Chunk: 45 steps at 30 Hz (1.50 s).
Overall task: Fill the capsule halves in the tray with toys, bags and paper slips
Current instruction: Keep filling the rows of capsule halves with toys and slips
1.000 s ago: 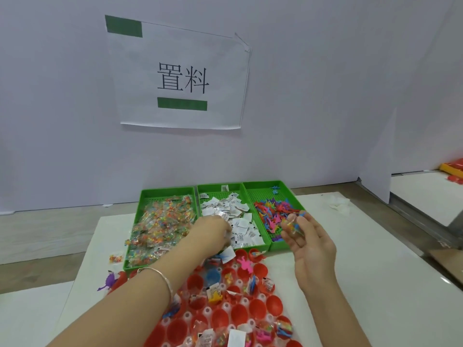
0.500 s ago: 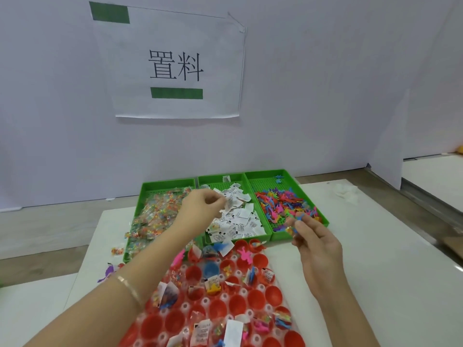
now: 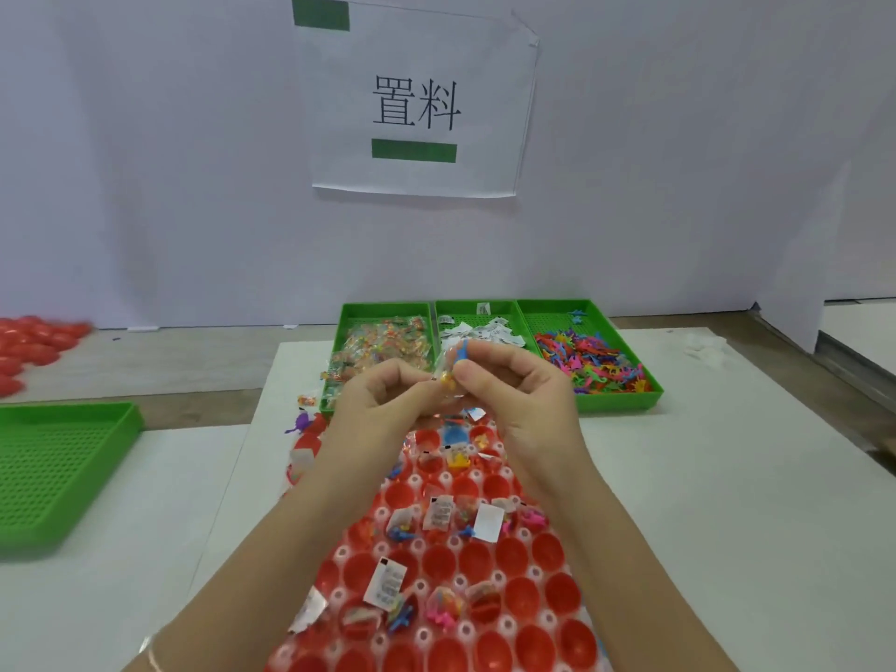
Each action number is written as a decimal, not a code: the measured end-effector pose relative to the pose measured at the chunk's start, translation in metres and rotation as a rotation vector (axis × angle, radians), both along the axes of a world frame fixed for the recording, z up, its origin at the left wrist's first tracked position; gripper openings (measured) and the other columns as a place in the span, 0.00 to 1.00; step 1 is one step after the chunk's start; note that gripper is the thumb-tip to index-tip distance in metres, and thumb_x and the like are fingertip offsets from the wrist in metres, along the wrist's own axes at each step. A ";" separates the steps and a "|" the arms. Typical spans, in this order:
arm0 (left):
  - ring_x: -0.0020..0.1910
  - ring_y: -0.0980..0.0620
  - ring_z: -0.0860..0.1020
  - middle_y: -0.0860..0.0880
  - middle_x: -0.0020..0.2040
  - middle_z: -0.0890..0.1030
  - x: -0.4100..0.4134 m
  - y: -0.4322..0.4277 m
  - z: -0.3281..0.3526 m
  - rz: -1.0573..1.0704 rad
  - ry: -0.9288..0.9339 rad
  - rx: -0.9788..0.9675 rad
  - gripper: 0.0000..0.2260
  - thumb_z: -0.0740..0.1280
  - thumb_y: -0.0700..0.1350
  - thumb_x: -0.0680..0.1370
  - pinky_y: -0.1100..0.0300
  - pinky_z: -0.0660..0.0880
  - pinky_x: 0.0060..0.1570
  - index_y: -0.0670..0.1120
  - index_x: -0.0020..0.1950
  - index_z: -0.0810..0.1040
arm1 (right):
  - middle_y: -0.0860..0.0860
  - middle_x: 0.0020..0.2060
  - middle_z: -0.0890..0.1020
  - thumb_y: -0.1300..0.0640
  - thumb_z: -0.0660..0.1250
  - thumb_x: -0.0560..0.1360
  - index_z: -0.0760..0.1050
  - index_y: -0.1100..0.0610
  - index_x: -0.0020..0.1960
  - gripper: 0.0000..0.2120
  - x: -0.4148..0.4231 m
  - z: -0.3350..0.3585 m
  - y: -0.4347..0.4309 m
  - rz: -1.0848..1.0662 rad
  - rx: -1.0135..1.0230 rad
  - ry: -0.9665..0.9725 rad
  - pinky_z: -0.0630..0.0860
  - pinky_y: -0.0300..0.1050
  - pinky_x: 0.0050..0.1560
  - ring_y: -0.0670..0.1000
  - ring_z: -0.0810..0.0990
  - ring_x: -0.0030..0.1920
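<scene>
A: Nearest edge first?
B: A thin bracelet point(image 3: 154, 659) on the left wrist. Both forearms reach forward over the tray point(image 3: 536, 572), a clear sheet of pockets lying on the white table point(image 3: 727, 477).
A: Tray contents?
B: Red capsule halves point(image 3: 511, 555), open side up, one per pocket. Several hold coloured toys, bags or a paper slip point(image 3: 488, 522). Others show only red.
A: Hands?
B: The left hand point(image 3: 383, 405) and right hand point(image 3: 521, 395) meet above the far end of the tray. Each pinches the small bag point(image 3: 453, 368) between thumb and forefinger, other fingers curled. The bag is in the air, not touching the tray.
A: Inside the bag?
B: Something blue and yellow, possibly a toy; too blurred to name.
A: Beyond the hands?
B: A purple toy point(image 3: 303, 421) lies on the table by the tray's far left corner. Then three green bins side by side: left bin point(image 3: 388, 312) with bagged pieces, middle bin point(image 3: 465, 310) with paper slips, right bin point(image 3: 620, 400) with loose coloured toys.
A: Off to the side?
B: A perforated green bin point(image 3: 58, 468) at the left, well apart. Past it, a red heap point(image 3: 29, 341) at the frame's edge.
A: Farthest?
B: A paper sign point(image 3: 417, 104) with two printed characters on the wall.
</scene>
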State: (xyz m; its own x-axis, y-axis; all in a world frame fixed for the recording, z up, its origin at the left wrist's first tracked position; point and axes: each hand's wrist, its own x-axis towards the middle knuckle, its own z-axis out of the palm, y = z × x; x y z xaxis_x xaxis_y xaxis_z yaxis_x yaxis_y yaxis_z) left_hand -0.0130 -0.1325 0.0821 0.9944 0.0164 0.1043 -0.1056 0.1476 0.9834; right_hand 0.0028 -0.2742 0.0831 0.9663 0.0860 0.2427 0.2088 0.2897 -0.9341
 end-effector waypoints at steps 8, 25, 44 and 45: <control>0.40 0.48 0.84 0.44 0.39 0.85 -0.034 0.012 -0.013 -0.006 0.044 -0.042 0.12 0.76 0.45 0.64 0.63 0.78 0.40 0.44 0.44 0.81 | 0.49 0.38 0.86 0.64 0.74 0.71 0.82 0.50 0.45 0.09 -0.027 0.003 0.003 -0.030 -0.282 -0.034 0.80 0.40 0.42 0.47 0.84 0.40; 0.40 0.45 0.85 0.43 0.38 0.85 -0.072 0.014 -0.030 0.128 0.067 -0.052 0.05 0.73 0.39 0.73 0.57 0.82 0.40 0.44 0.47 0.79 | 0.56 0.40 0.85 0.58 0.78 0.62 0.81 0.56 0.46 0.14 -0.067 -0.019 0.011 0.025 -0.191 0.066 0.81 0.53 0.49 0.59 0.84 0.46; 0.42 0.57 0.84 0.55 0.44 0.85 -0.115 0.040 -0.034 0.116 -0.058 0.237 0.08 0.75 0.41 0.70 0.70 0.77 0.38 0.52 0.45 0.84 | 0.48 0.33 0.84 0.60 0.78 0.67 0.83 0.51 0.37 0.06 -0.092 -0.050 -0.069 -0.033 -0.836 0.144 0.77 0.39 0.38 0.44 0.79 0.33; 0.41 0.56 0.84 0.54 0.44 0.85 -0.117 0.043 -0.035 0.147 -0.053 0.201 0.07 0.74 0.41 0.69 0.69 0.78 0.39 0.51 0.45 0.84 | 0.45 0.33 0.83 0.59 0.77 0.67 0.82 0.50 0.36 0.06 -0.092 -0.051 -0.069 -0.045 -0.905 0.119 0.75 0.35 0.36 0.42 0.77 0.31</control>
State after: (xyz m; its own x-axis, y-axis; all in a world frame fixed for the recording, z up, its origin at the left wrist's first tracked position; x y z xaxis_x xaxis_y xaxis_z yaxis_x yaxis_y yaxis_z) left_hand -0.1303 -0.0892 0.0474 0.9760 0.1340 0.1717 -0.1633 -0.0713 0.9840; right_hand -0.0892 -0.3437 0.0318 0.9877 0.1565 -0.0004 0.0900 -0.5702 -0.8166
